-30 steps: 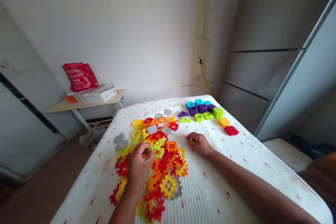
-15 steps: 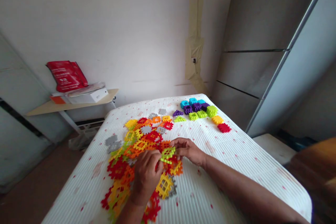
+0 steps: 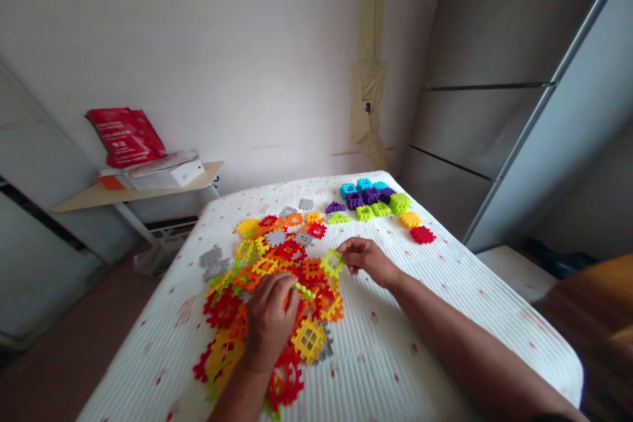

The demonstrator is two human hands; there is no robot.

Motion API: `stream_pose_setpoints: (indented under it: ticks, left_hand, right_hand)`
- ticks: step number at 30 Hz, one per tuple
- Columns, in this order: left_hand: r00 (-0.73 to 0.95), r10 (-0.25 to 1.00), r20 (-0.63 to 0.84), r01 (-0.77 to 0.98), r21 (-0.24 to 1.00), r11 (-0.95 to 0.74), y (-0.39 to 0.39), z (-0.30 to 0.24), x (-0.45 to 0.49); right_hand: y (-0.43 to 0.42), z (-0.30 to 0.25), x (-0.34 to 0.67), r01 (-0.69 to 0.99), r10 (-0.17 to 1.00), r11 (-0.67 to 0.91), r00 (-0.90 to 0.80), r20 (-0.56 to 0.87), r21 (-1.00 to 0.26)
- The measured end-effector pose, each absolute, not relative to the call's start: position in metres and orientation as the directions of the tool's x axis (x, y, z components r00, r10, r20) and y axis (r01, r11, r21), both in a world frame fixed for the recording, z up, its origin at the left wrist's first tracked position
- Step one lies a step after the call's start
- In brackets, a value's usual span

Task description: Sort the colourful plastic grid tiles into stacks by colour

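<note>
A heap of flat waffle-shaped plastic tiles (image 3: 270, 277) in red, orange, yellow, lime and grey lies on a white ribbed cover (image 3: 425, 316). My left hand (image 3: 270, 320) rests over the heap, fingers pinched on a lime green tile (image 3: 305, 291). My right hand (image 3: 366, 259) is just right of the heap and pinches another lime green tile (image 3: 331, 263), held a little above the pile. The two lime tiles are apart.
Sorted stacks stand at the far right corner: cyan (image 3: 363, 186), purple (image 3: 363, 198), lime (image 3: 383, 208), a yellow one (image 3: 410, 219) and a red one (image 3: 422, 235). A side shelf (image 3: 138, 188) with a red bag (image 3: 126, 135) and a box stands at the left wall. A cabinet door (image 3: 558, 132) rises on the right.
Half a second ago both hands met on lime tiles over the heap. They have since drawn apart, each with one lime tile; the right hand moved up and right.
</note>
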State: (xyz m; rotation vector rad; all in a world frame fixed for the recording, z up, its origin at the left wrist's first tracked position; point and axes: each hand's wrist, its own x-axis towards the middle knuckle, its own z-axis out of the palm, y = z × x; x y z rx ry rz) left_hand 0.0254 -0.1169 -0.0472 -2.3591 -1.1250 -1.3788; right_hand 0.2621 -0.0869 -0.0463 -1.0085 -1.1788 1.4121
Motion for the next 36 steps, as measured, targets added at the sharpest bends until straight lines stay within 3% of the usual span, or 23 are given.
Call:
stream_pose_setpoints:
  ticks: [3,6,9,12,18,23,29,36]
  left_hand:
    - [0.16,0.594,0.788,0.686,0.344,-0.641,-0.114,-0.05,0.02]
    - [-0.005,0.756,0.654,0.637,0.585,-0.502,-0.113,-0.056,0.018]
    - [-0.102,0.854,0.51,0.512,0.763,-0.394,-0.112,-0.059,0.016]
    - [-0.127,0.886,0.446,0.421,0.833,-0.359,-0.11,-0.059,0.015]
    - [-0.145,0.897,0.418,0.373,0.862,-0.342,-0.11,-0.057,0.018]
    - [-0.143,0.906,0.399,0.391,0.863,-0.319,-0.109,-0.058,0.018]
    - [-0.156,0.928,0.339,0.355,0.896,-0.268,-0.108,-0.059,0.016]
    - [-0.16,0.945,0.287,0.337,0.915,-0.221,-0.107,-0.057,0.015]
  right_hand:
    - [-0.076,-0.051,0.292,0.006,1.0,0.012,0.012,0.012,-1.0]
    - [-0.07,-0.056,0.32,0.343,0.986,-0.052,0.166,0.006,-0.938]
    - [-0.069,-0.058,0.339,0.709,0.962,-0.077,0.237,0.134,-0.701]
    - [-0.07,-0.057,0.345,0.874,0.948,-0.085,0.219,0.233,-0.478]
    - [-0.077,-0.055,0.335,0.953,0.977,-0.058,0.115,0.177,-0.299]
    - [-0.08,-0.058,0.323,0.98,0.979,-0.099,0.128,0.161,-0.173]
    - [-0.078,-0.057,0.323,0.966,0.971,-0.138,0.175,0.163,-0.218]
    - [-0.058,-0.049,0.346,0.95,0.89,-0.259,0.306,0.339,-0.177]
